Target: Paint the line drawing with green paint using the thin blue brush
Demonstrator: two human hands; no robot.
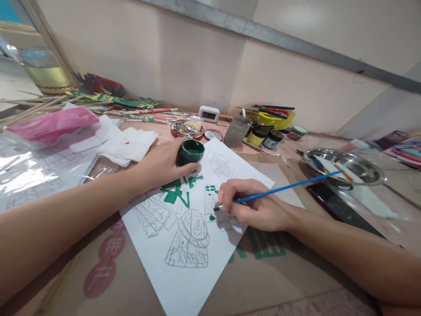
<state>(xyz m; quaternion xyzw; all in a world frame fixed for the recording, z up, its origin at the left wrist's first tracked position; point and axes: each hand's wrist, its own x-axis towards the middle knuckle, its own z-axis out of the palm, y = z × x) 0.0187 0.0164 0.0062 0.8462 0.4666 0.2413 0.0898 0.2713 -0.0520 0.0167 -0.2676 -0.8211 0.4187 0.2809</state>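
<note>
My left hand (171, 161) is wrapped round a small open jar of green paint (191, 152), which sits at the far left edge of a white sheet of paper (184, 289). In my right hand (256, 204) is a thin blue paintbrush (289, 185), pinched near its metal ferrule. Its dark tip is at a narrow outlined shape, close to green dabs of paint (211, 189). Pencil line drawings cover the sheet, among them a bell-like shape (188, 241). Some parts near the jar are painted solid green.
Behind the sheet stand a red dish of beads (187, 129), a small digital clock (209, 113), a cup of cloudy water (237, 130) and several paint jars (272, 139). A metal bowl (378, 175) and a black phone-like object (342, 215) lie right; tissues (128, 142) and a pink packet (52, 125) lie left.
</note>
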